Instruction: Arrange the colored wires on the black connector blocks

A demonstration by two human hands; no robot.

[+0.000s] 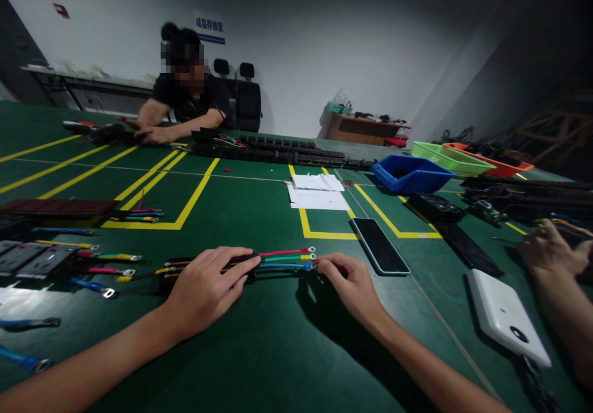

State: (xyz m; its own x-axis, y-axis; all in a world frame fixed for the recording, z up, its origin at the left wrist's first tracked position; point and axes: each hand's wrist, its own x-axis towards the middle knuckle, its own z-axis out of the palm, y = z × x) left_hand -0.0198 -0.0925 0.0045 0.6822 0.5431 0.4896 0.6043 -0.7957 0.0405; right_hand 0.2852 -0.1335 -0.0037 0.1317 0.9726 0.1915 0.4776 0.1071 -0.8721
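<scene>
My left hand [210, 286] lies over a dark strip-like part, its fingers closed round it and hiding most of it. Out of its right end run a red wire [282, 253], a green wire [283, 258] and a blue wire [283, 266], side by side, each tipped with a metal ring terminal. Thumb and forefinger of my right hand [347, 280] pinch the tip of the blue wire at its ring terminal. To the left, a black socket strip [39, 262] has several coloured wires with ring terminals.
A phone [380, 246] lies right of my hand, near a white power bank [507, 317]. White paper [319, 192] and blue [410, 174], green [451, 157] and orange bins stand farther back. One co-worker's hand [558, 249] is at right; another person [188, 92] works across the table.
</scene>
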